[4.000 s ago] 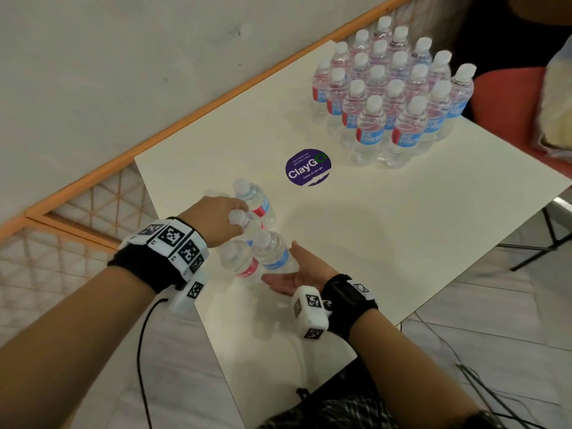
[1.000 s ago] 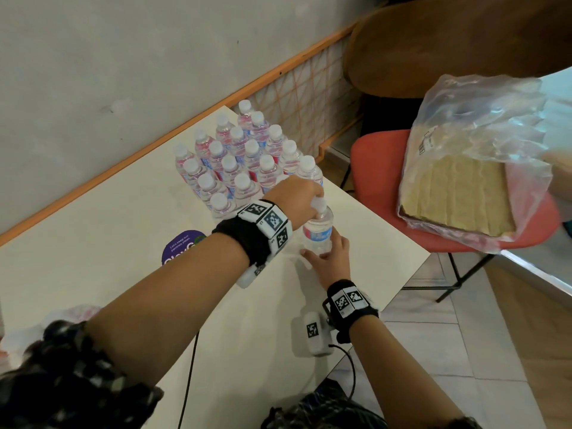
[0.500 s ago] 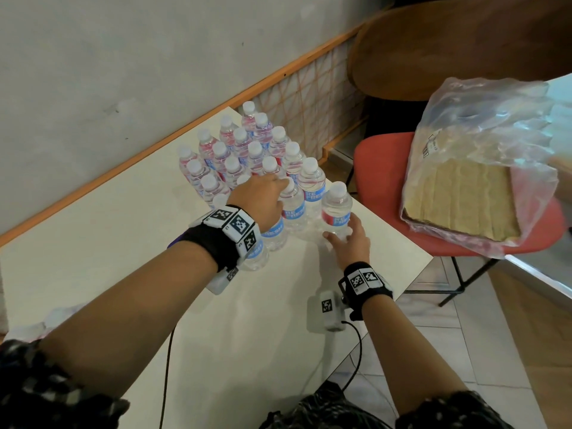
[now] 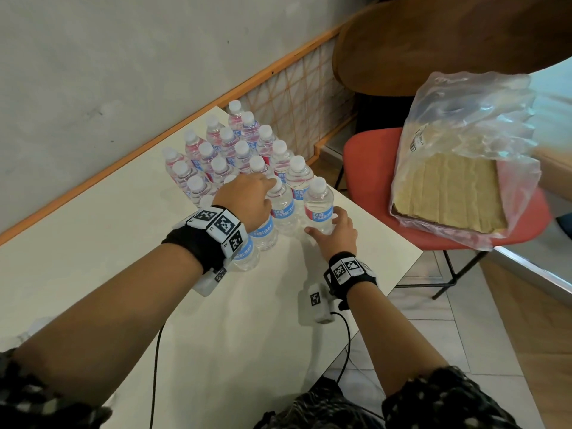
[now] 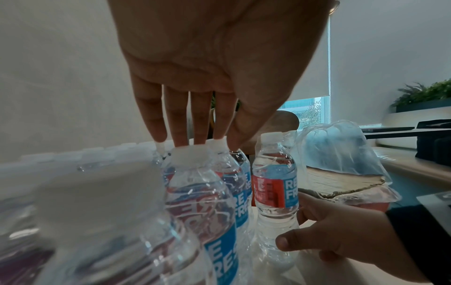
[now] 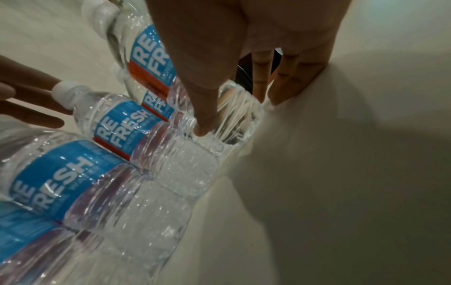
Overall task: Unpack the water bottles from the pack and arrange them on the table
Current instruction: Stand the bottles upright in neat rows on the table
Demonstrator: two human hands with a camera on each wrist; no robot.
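Several clear water bottles [image 4: 229, 150] with white caps and blue-and-red labels stand packed in rows at the far corner of the white table [image 4: 123, 258]. My left hand [image 4: 247, 196] hovers over the front row, its straight fingertips [image 5: 180, 138] touching the caps. The end water bottle [image 4: 318, 205] stands at the right of that row, near the table's edge. My right hand [image 4: 335, 230] holds its base, thumb [image 6: 202, 123] on the near side and fingers behind. The same water bottle [image 5: 275, 185] appears in the left wrist view.
A red chair [image 4: 365, 168] stands just right of the table and bears the torn plastic pack wrap [image 4: 464, 119] with a cardboard tray inside. A brown round tabletop [image 4: 433, 41] lies behind it. The table's right edge [image 4: 399, 239] runs close to the end bottle.
Four seconds ago both hands gathered several bottles at the table's near end. Those bottles now stand as the front row of the group. My left hand has slid onto the caps.
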